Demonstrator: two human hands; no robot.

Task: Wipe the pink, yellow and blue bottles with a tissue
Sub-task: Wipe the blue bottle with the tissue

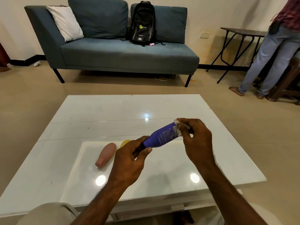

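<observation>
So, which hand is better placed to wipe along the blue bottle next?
Right: the right hand pinches the tissue against the far end of the blue bottle; the left hand only grips its near end, steadying it.

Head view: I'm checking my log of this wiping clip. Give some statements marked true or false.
1. The left hand grips the blue bottle at its narrow end. True.
2. The right hand holds a tissue against the blue bottle. True.
3. The pink bottle stands upright. False: it lies on its side on the table.
4. The yellow bottle is in the right hand. False: it lies on the table, partly behind the left hand.
</observation>
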